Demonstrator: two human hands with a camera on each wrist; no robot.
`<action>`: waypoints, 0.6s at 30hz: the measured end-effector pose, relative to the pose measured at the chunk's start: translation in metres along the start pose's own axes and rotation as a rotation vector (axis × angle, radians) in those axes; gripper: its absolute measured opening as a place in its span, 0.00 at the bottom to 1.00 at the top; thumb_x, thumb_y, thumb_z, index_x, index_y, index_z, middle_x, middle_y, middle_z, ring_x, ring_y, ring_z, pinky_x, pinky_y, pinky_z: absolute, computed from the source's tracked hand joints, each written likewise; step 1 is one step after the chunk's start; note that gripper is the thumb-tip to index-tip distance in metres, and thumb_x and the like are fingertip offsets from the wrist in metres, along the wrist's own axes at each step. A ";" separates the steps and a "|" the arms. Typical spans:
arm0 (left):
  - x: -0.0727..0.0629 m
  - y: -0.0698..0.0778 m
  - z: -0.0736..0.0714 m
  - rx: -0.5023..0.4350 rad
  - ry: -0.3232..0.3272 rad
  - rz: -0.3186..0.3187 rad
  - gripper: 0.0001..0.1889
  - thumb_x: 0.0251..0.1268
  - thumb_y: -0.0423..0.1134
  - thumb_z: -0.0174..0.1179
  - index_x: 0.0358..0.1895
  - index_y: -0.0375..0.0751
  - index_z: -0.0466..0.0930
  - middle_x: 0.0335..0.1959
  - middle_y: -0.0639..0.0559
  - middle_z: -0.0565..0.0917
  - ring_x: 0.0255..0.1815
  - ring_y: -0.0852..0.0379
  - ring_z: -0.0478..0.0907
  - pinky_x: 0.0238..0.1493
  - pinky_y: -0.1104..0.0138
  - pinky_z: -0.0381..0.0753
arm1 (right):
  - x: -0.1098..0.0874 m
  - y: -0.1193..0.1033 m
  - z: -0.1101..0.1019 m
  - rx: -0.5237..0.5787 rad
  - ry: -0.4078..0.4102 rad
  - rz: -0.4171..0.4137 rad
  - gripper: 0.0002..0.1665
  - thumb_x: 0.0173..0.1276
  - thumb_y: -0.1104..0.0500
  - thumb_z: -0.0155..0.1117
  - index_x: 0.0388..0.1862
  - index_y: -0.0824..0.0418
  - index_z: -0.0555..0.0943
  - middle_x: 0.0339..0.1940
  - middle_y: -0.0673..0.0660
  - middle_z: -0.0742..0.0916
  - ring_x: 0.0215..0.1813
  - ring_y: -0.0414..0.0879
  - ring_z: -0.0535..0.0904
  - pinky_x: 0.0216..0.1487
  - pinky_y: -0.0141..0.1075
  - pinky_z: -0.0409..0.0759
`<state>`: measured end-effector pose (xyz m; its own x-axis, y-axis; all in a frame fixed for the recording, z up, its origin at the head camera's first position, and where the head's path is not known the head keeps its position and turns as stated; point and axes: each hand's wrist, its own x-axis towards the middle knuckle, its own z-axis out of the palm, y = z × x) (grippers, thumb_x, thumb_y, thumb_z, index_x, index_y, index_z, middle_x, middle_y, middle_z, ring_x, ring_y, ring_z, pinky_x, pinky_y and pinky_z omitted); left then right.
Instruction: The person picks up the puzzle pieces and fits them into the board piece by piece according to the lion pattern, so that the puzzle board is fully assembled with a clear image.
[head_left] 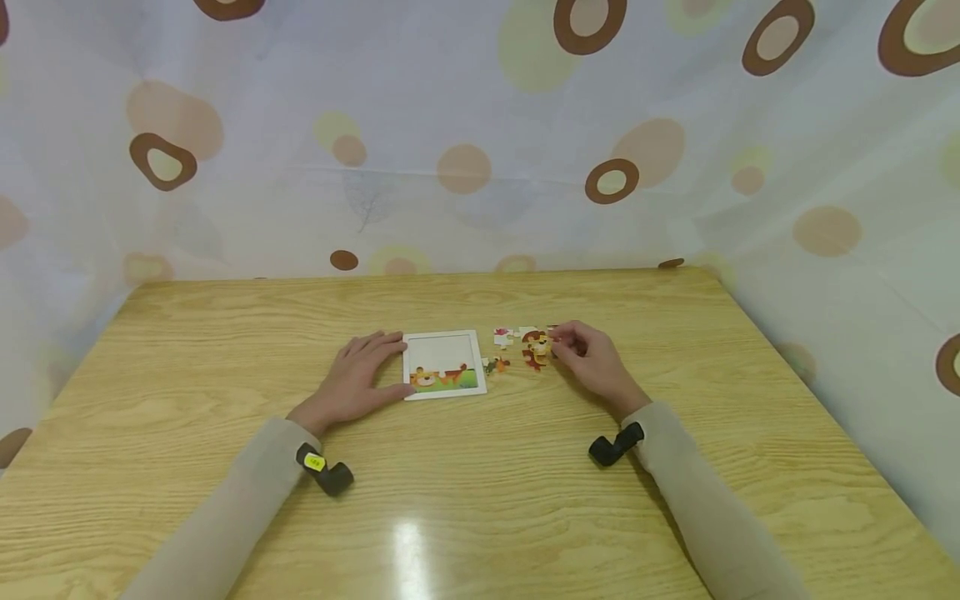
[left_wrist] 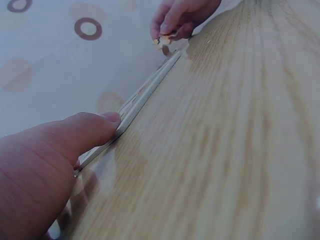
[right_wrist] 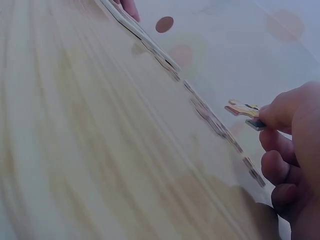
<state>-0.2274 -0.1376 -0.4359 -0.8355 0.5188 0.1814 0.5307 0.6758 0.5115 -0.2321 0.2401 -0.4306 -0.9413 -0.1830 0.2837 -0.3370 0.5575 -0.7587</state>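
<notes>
A white-rimmed jigsaw tray [head_left: 446, 396] lies flat on the table, with a strip of fitted pieces [head_left: 446, 381] showing a cartoon animal and grass along its near side. My left hand [head_left: 356, 382] rests at the tray's left side, fingers extended, the thumb touching its near left corner. To the right of the tray, my right hand [head_left: 596, 367] pinches a jigsaw piece [right_wrist: 244, 108] between thumb and fingers, raised above the table. Loose jigsaw pieces [head_left: 502, 337] lie between the tray and the right hand, some partly hidden by that hand.
The wood-grain table [head_left: 480, 475] meets a patterned cloth [head_left: 465, 217] at its back and right side. Each wrist carries a black strapped device [head_left: 617, 445].
</notes>
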 end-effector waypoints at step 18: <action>0.000 0.000 0.000 0.001 -0.002 -0.001 0.36 0.60 0.54 0.63 0.69 0.40 0.67 0.73 0.44 0.64 0.76 0.40 0.52 0.73 0.41 0.42 | -0.005 0.011 -0.020 -0.171 -0.030 -0.002 0.06 0.67 0.66 0.61 0.41 0.64 0.82 0.26 0.55 0.81 0.25 0.41 0.70 0.28 0.29 0.69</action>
<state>-0.2280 -0.1379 -0.4357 -0.8355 0.5196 0.1790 0.5302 0.6765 0.5111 -0.2311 0.2634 -0.4284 -0.9418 -0.2068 0.2651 -0.3327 0.6864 -0.6466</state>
